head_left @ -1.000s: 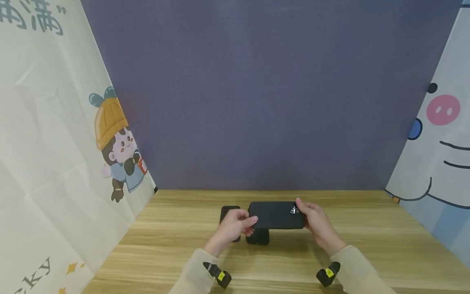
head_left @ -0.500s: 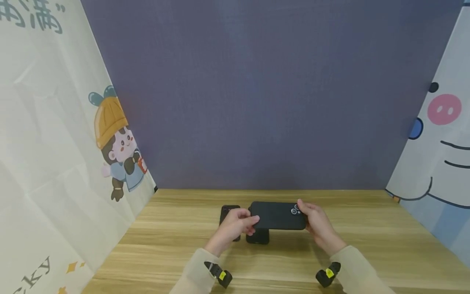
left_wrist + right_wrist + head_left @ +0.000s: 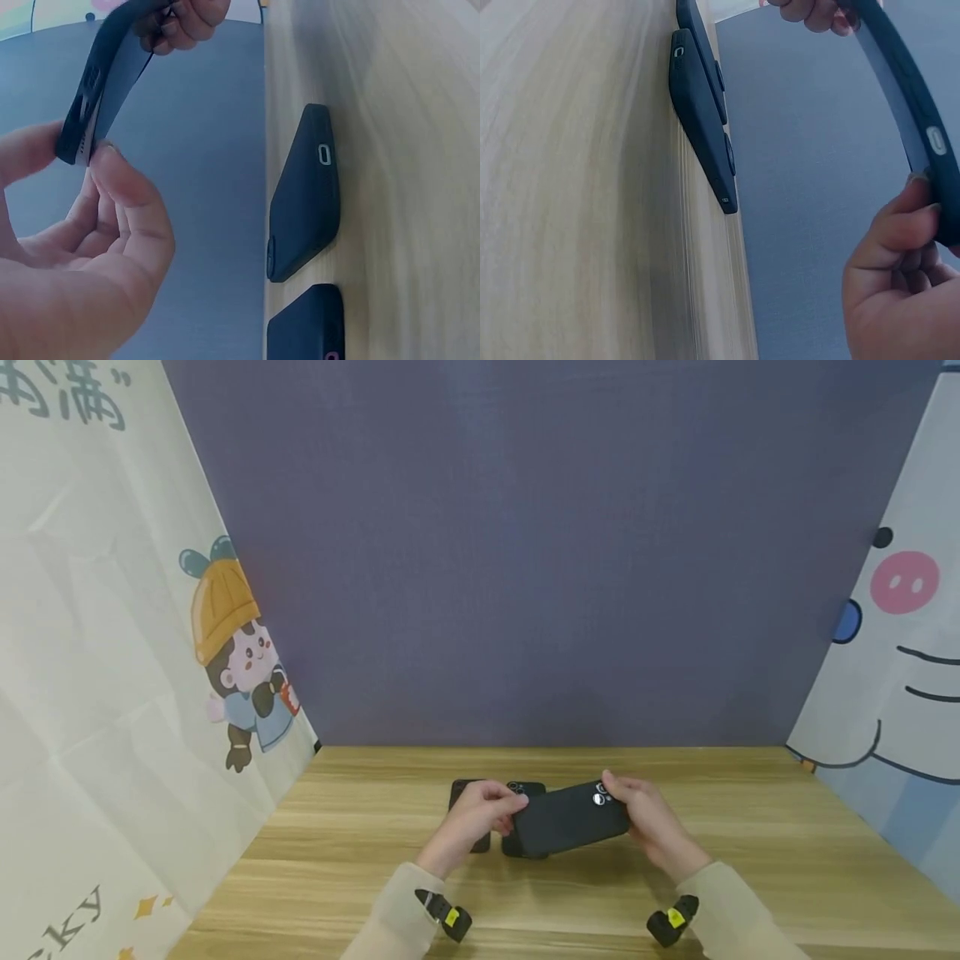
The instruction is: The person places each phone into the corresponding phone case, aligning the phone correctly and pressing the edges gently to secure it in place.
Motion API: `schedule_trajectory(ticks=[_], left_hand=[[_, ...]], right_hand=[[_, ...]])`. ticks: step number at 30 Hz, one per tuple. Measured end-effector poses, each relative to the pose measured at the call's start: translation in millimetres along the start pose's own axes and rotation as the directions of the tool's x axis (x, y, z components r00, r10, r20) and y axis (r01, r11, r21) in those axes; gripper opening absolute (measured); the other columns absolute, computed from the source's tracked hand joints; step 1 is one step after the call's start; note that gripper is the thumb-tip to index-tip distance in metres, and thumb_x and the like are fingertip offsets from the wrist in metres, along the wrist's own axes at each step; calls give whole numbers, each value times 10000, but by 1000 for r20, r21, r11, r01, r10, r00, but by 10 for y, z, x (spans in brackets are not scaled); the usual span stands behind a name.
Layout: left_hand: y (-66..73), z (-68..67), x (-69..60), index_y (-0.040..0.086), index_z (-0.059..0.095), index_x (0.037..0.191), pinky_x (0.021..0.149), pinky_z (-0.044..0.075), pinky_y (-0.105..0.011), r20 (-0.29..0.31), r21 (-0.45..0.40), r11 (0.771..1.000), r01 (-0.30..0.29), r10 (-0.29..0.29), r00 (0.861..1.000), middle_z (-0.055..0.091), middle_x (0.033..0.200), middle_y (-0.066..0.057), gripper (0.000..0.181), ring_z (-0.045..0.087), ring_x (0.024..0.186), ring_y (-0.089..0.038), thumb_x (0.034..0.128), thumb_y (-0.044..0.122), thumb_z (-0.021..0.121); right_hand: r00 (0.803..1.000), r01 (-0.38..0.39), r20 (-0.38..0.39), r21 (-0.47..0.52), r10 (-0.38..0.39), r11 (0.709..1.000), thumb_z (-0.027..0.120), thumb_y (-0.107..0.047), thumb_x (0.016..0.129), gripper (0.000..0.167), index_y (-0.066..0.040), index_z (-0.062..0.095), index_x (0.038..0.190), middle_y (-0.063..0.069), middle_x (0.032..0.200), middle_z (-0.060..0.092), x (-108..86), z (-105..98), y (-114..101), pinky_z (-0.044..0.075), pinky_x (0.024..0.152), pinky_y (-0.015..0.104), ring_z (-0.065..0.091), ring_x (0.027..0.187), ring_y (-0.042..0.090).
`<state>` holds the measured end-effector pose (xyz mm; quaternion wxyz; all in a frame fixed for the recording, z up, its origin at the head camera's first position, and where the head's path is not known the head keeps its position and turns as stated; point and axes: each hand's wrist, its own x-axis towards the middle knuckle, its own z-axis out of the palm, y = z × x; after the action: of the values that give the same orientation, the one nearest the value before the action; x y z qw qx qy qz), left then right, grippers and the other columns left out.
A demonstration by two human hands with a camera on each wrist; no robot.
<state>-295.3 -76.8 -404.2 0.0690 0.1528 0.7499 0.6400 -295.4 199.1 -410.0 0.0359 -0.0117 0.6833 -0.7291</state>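
A black phone case (image 3: pixel 573 820) with a phone in it is held above the table, camera end to the right and tilted, its right end higher. My left hand (image 3: pixel 474 825) pinches its left end between thumb and fingers. In the left wrist view the case (image 3: pixel 84 97) bends, and a pale phone edge (image 3: pixel 90 135) shows beside its wall at that corner. My right hand (image 3: pixel 660 828) grips the camera end, thumb on the camera side. Below lie two more black-cased phones: one (image 3: pixel 528 788) partly behind the held one, the other (image 3: pixel 461 792) partly behind my left hand.
The wooden table (image 3: pixel 337 860) runs back to a dark blue-grey panel (image 3: pixel 540 568). Printed cloths hang at the left (image 3: pixel 90 610) and right (image 3: pixel 855 710). A strapped camera (image 3: pixel 453 920) sits on the left wrist and another (image 3: pixel 667 927) on the right.
The held phone case has gone from nearly level to tilted, its left end lower. More of the phone lying behind it shows now. Both hands keep their hold and have shifted only slightly.
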Motion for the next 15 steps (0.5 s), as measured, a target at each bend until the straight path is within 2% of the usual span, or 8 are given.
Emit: schedule_trajectory(ticks=[4, 9, 15], left_hand=[[28, -23, -25, 26, 744, 906, 607, 521, -293, 73, 34, 999, 16, -18, 997, 644, 748, -31, 252, 590, 624, -139, 906, 276, 779], [60, -69, -79, 44, 742, 828, 553, 466, -272, 174, 66, 995, 69, -80, 981, 636, 656, -52, 243, 577, 575, -142, 897, 273, 784], [50, -96, -99, 43, 727, 802, 519, 454, -256, 260, 48, 996, 69, -79, 962, 644, 665, -54, 238, 572, 569, -152, 912, 252, 759]], right_hand=[[1000, 2, 11, -4, -2, 1000, 512, -324, 1078, 352, -62, 691, 927, -17, 764, 687, -15, 26, -10, 542, 693, 270, 676, 659, 118], [998, -5, 70, -8, 6, 1000, 527, -355, 1069, 376, -64, 708, 914, -10, 755, 702, -29, 45, -20, 547, 700, 275, 689, 659, 130], [990, -29, 140, 37, 24, 999, 522, -363, 1071, 379, -101, 698, 861, -15, 735, 698, -29, 66, -4, 542, 675, 259, 683, 643, 117]])
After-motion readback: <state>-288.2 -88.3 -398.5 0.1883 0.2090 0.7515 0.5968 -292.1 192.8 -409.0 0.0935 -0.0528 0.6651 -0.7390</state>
